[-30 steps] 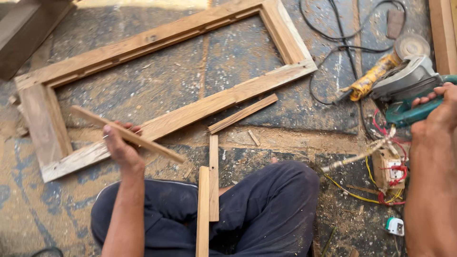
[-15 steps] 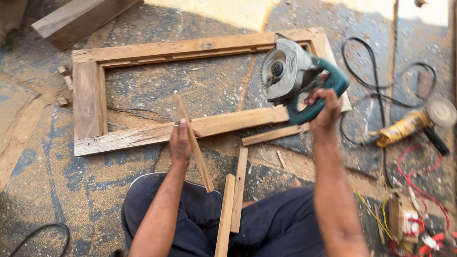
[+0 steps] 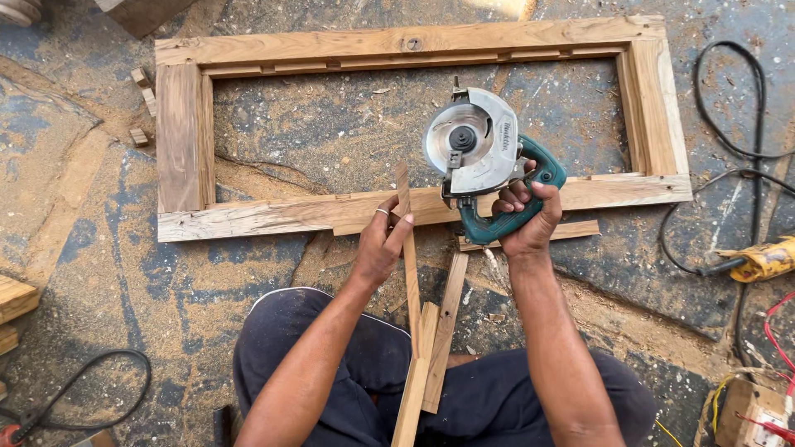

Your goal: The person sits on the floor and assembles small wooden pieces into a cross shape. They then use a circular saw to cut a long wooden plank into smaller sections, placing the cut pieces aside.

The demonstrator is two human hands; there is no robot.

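On the sawdust-covered stone floor (image 3: 99, 248) in front of my knees, the large rectangular frame of rough pale timber (image 3: 178, 141) is lying flat, its near rail running across just beyond both hands. Over that rail I am holding the teal-bodied circular saw with the round silver blade guard (image 3: 474, 147); my right hand (image 3: 523, 222) is wrapped tight around its handle, all fingers closed on the grip, and the blade is hanging clear of the wood. My left hand (image 3: 383, 245) is pinching the long thin strip of light wood (image 3: 409, 273) between thumb and fingers, with the strip standing nearly upright across the near rail. Two shorter flat wooden battens (image 3: 443, 331) are resting against my dark trousers just beside it.

Step in hand, as I judge it: positioning strip and saw for a cut. The next move calls for bracing the strip firmly, keeping my left fingers well apart from the blade line, then lowering the blade squarely.
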